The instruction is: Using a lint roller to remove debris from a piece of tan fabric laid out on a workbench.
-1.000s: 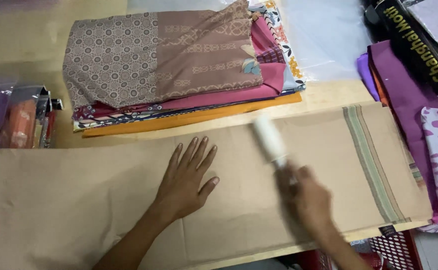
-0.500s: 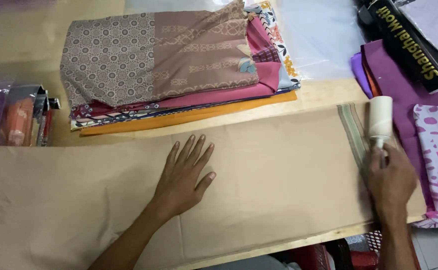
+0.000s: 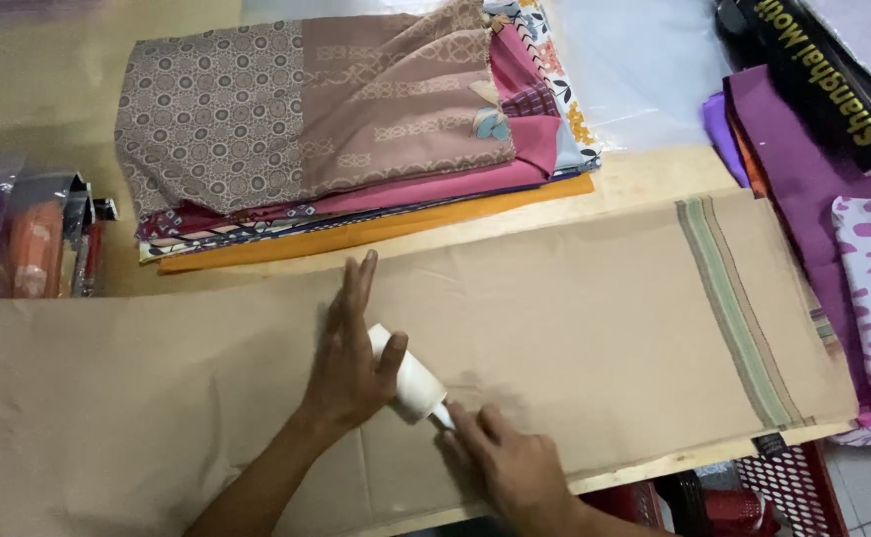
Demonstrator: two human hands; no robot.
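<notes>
The left hand lies spread and flat on the tan cloth, fingers together and pointing toward the far edge of the desk, holding nothing; it seems to press the fabric down so it does not slide or bunch. Just beside its thumb sits the white lint roller, tilted across the cloth near the desk's near edge, its roll touching the fabric. The right hand is closed around the roller's handle end, knuckles up, low against the near edge, an angle that would keep the roll flat on the weave.

The tan cloth runs along the near half of the desk from the left side to the right corner, where 1 green striped border crosses it. To the right of the roller the cloth lies smooth and unobstructed up to that border. Behind it, toward the far edge, a stack of folded patterned fabrics rests apart from the tan cloth, with a strip of bare wood between. Purple and pink fabrics crowd the right edge, and packets sit at the left edge.
</notes>
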